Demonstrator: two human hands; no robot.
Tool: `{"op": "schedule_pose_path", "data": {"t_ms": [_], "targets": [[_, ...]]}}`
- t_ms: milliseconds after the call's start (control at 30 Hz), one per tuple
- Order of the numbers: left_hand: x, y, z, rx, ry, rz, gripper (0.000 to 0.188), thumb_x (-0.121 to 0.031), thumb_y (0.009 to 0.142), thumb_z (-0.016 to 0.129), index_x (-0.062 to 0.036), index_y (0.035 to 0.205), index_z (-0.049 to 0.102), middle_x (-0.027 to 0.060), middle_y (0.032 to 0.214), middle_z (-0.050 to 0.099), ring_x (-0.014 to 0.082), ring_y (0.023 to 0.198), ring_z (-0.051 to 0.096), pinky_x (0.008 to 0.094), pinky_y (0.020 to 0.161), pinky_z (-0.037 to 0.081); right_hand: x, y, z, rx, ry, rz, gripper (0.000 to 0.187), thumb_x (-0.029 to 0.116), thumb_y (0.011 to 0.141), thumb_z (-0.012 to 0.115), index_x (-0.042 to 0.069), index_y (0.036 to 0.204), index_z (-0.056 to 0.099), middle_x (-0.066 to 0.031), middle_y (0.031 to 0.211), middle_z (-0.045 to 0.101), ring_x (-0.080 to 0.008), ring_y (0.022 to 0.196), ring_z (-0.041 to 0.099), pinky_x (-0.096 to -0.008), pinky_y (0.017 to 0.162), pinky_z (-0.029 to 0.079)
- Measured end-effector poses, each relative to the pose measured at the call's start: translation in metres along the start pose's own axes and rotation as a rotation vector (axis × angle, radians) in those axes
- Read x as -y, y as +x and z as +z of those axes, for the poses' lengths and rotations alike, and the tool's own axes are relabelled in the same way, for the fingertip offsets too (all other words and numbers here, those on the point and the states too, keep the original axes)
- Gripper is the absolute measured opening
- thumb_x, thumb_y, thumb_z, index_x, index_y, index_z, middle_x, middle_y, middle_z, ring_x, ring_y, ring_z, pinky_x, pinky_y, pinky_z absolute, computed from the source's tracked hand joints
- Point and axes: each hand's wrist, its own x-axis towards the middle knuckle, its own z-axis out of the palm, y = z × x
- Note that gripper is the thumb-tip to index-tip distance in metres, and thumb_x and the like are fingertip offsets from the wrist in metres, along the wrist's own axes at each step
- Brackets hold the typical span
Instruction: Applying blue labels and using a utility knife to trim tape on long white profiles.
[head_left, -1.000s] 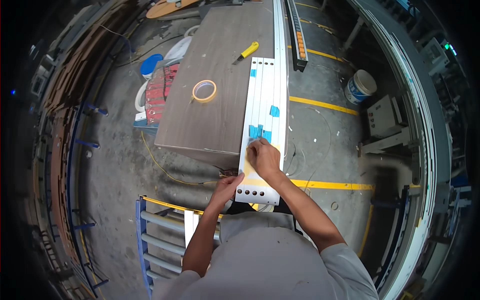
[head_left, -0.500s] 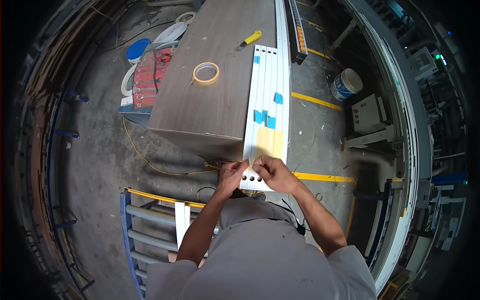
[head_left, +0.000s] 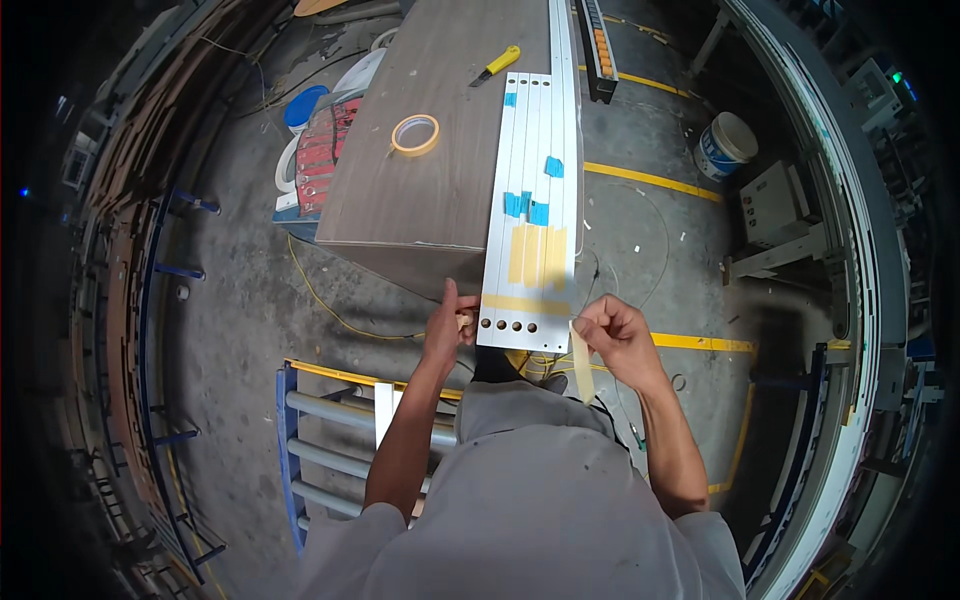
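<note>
A bundle of long white strips (head_left: 500,258) with a row of dark holes lies over the right side of a brown wood-grain panel stack (head_left: 440,205), its near end overhanging. Blue tape pieces (head_left: 540,214) and pale yellow masking tape (head_left: 538,257) stick to it. Another yellow band crosses it just above the near holes. My left hand (head_left: 443,325) is at the bundle's left edge, thumb raised apart from the fingers; a small tan bit shows by its fingers. Right of the bundle, my right hand (head_left: 620,340) pinches a hanging length of masking tape (head_left: 582,368).
A tape roll (head_left: 415,135) and a yellow utility knife (head_left: 496,66) lie on the panel. A blue-framed roller conveyor (head_left: 345,420) stands near left. At right are a white bucket (head_left: 725,146) and a grey control box (head_left: 778,208). Cables run over the floor.
My hands have moved apart from the bundle's near end, the left to its left edge, the right beyond its right edge with masking tape hanging. A yellow band now shows across the strips.
</note>
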Motion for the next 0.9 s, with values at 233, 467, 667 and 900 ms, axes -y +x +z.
{"op": "schedule_pose_path", "data": {"t_ms": [233,467,667,900], "targets": [[-0.028,-0.07,0.017,0.286,0.017,0.111,0.069,-0.06,0.101,0.023,-0.0006,0.117,0.055,0.0048,0.089,0.054,0.0129,0.073,0.052,0.0294,0.067,0.046,-0.015,0.038,0.079,-0.252,0.068,-0.096,0.004,0.004,0.092,0.062,0.001,0.096,0.061,-0.0043,0.084,0.068,-0.0071,0.074,0.06,-0.0213,0.064,0.048],[-0.002,-0.049,-0.004,0.317,-0.532,-0.147,0.043,-0.045,0.102,0.04,-0.0051,0.11,0.054,0.0025,0.084,0.058,0.0099,0.062,0.051,0.0222,0.052,0.041,-0.018,0.051,0.087,0.03,-0.603,-0.497,0.018,0.009,0.086,0.065,0.001,0.101,0.07,-0.0148,0.106,0.065,-0.0302,0.09,0.063,-0.0364,0.079,0.051],[-0.031,-0.027,-0.013,-0.115,-0.145,0.166,0.031,-0.026,0.101,0.051,-0.0054,0.123,0.055,0.0025,0.075,0.058,0.0064,0.052,0.044,0.0196,0.044,0.032,-0.025,0.071,0.068,-0.056,-0.946,-0.307,0.031,0.013,0.078,0.073,0.003,0.107,0.069,-0.0121,0.1,0.066,-0.0295,0.097,0.061,-0.036,0.083,0.051],[-0.012,0.012,-0.016,0.213,0.209,-0.189,0.061,-0.059,0.098,0.04,-0.0091,0.069,0.059,-0.0055,0.055,0.038,0.0054,0.046,0.03,0.0262,0.044,0.021,-0.044,0.085,0.079,-0.069,-1.023,-0.445,0.015,0.011,0.077,0.069,0.008,0.092,0.07,-0.0053,0.087,0.062,-0.0266,0.083,0.054,-0.0369,0.077,0.046]]}}
